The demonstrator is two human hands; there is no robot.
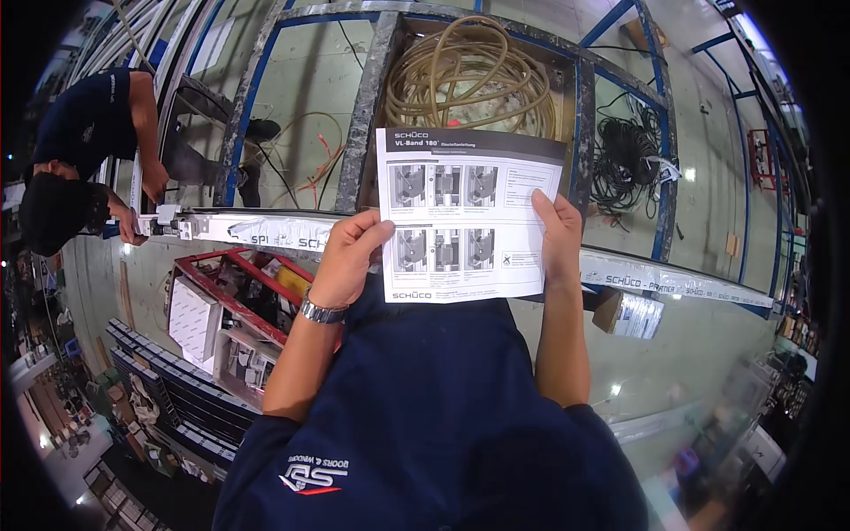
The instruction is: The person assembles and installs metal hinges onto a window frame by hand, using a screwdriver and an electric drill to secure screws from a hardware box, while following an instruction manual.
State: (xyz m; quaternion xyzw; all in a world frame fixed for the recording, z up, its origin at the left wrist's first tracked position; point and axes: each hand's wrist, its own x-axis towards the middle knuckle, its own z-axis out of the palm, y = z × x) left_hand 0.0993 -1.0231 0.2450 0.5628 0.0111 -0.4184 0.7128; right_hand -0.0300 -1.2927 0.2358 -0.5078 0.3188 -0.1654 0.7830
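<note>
**Both hands hold a leaflet over a long profile**

The left hand (350, 257) and the right hand (558, 234) hold a leaflet (465, 212) up in front of the person's chest, in the middle of the view. The left hand, with a watch (320, 311) on its wrist, pinches the leaflet's left edge low down, fingers curled against the paper. The right hand pinches the right edge, its thumb lying flat on the printed face; the other fingers are hidden behind the sheet. The leaflet is flat and face-on, and shows two rows of three small pictures under a dark heading strip.

Behind the leaflet a long profile (266, 230) wrapped in printed film runs across the view from left to right, and passes under the sheet. At its left end another person (88, 124) in a dark shirt bends over it, with a hand (133, 226) on the profile's end.

Above the leaflet a coil of tan hose (469, 75) lies within a blue-edged frame. A bundle of black cable (624, 159) lies on the floor to the right. A red rack (257, 292) of parts stands below the profile at left, and a small box (629, 314) lies just beneath the profile at right.
</note>
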